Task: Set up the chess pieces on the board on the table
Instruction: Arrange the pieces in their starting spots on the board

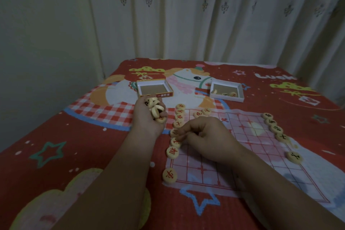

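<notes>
Dim room — pale curtain (205, 15) (faintly patterned) behind a red cartoon tablecloth (74, 145).

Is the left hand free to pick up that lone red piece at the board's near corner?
Probably not: the left hand is cupped round a handful of pieces, though nothing blocks the red piece.

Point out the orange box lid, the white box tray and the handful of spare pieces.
orange box lid (169, 94): head view, on its front wall.
white box tray (226, 97): head view, on its near rim.
spare pieces (155, 111): head view, on a disc cupped in the left hand (147, 117).
</notes>
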Demonstrator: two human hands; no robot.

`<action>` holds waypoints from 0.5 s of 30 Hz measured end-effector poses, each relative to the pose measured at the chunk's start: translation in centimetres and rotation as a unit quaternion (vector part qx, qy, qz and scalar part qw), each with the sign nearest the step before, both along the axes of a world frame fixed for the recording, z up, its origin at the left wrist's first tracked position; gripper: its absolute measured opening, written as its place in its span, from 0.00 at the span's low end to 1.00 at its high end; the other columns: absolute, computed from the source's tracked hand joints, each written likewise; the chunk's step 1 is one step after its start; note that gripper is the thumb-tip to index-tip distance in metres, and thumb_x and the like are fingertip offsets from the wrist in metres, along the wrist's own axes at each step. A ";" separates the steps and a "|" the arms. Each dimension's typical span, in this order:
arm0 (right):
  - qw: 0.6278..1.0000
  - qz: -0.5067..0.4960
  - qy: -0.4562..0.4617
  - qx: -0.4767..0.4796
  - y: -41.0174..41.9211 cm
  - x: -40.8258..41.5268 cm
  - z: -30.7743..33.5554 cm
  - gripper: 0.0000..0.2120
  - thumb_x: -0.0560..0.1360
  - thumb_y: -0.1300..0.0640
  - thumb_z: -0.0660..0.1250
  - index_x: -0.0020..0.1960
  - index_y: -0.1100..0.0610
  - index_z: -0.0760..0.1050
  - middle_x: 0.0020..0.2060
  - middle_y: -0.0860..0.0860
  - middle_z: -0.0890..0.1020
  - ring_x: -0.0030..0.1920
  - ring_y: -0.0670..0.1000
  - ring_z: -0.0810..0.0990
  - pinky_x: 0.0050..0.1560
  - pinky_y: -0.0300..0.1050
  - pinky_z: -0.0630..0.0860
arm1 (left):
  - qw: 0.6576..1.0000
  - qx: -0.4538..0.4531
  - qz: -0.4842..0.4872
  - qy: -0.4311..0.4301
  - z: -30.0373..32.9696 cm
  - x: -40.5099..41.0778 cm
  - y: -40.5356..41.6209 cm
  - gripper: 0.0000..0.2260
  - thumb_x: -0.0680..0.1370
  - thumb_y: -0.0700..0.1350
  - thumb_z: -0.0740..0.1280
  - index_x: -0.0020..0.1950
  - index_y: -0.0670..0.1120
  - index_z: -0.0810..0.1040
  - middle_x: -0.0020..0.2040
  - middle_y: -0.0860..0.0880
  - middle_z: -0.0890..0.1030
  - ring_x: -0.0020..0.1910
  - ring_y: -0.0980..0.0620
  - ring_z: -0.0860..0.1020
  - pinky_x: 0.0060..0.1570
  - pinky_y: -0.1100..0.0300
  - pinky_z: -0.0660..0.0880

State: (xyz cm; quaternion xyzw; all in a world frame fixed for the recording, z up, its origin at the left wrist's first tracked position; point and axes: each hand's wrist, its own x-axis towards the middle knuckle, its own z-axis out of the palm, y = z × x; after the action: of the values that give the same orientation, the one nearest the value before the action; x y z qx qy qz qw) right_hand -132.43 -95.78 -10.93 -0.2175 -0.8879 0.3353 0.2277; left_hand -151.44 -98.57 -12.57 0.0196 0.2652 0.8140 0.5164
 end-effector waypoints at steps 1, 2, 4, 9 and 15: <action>1.000 0.002 -0.001 -0.001 0.0 0.0 -0.1 0.13 0.75 0.66 0.64 0.51 0.54 0.85 0.44 0.43 0.86 0.47 0.37 0.83 0.52 0.38 0.80 | 1.000 -0.001 0.000 -0.001 0.0 0.0 0.0 0.11 0.82 0.49 0.57 0.49 0.45 0.74 0.37 0.51 0.74 0.30 0.56 0.70 0.22 0.67 0.62; 1.000 0.005 -0.001 -0.003 0.0 -0.1 -0.2 0.13 0.76 0.66 0.64 0.51 0.54 0.85 0.45 0.43 0.87 0.47 0.37 0.83 0.52 0.37 0.80 | 1.000 -0.002 0.002 -0.001 0.0 0.0 0.1 0.11 0.82 0.49 0.57 0.49 0.44 0.74 0.37 0.50 0.74 0.31 0.56 0.70 0.22 0.67 0.62; 1.000 0.012 0.004 -0.009 0.0 -0.1 -0.3 0.13 0.76 0.66 0.64 0.52 0.55 0.85 0.45 0.44 0.87 0.48 0.37 0.83 0.52 0.35 0.79 | 1.000 -0.001 0.003 0.002 -0.1 0.0 0.2 0.09 0.81 0.48 0.57 0.49 0.45 0.74 0.37 0.51 0.74 0.31 0.56 0.70 0.23 0.66 0.61; 0.998 0.034 0.043 -0.034 -0.3 0.1 0.0 0.14 0.75 0.70 0.64 0.52 0.58 0.85 0.45 0.48 0.87 0.48 0.39 0.84 0.51 0.34 0.79 | 1.000 0.001 0.000 0.012 0.0 0.0 0.2 0.06 0.79 0.46 0.58 0.48 0.47 0.73 0.37 0.51 0.73 0.29 0.56 0.70 0.22 0.67 0.62; 0.992 0.095 0.009 -0.078 -0.7 0.2 0.1 0.13 0.73 0.72 0.65 0.46 0.61 0.85 0.41 0.52 0.87 0.45 0.45 0.86 0.54 0.43 0.81 | 1.000 0.000 0.003 0.010 0.0 -0.1 0.3 0.07 0.80 0.48 0.58 0.52 0.47 0.73 0.38 0.51 0.74 0.30 0.56 0.70 0.22 0.67 0.62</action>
State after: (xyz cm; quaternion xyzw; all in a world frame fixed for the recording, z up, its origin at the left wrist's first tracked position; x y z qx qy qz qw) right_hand -132.22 -96.46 -10.87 -0.1458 -0.8738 0.4253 0.1851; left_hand -151.50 -98.30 -12.60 0.0265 0.2703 0.8152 0.5116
